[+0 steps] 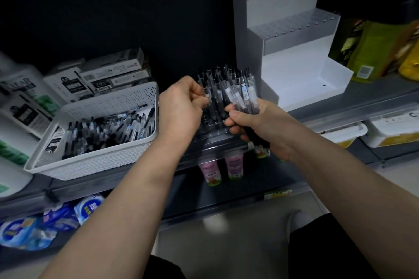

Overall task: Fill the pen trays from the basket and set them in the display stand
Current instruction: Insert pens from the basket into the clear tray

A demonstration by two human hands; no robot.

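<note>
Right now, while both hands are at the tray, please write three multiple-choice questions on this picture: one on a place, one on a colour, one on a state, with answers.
1. The white perforated plastic basket lies where from the clear plastic pen tray? A right B left C behind
2. The stepped plastic display stand is: A red B green C white and grey
3. The right hand: A holds a bundle of clear-barrelled pens B hangs idle C grips the basket

Answers: B, the basket sits left of the tray; C, its steps are white, its side grey; A, its fingers curl round the bundle.
</note>
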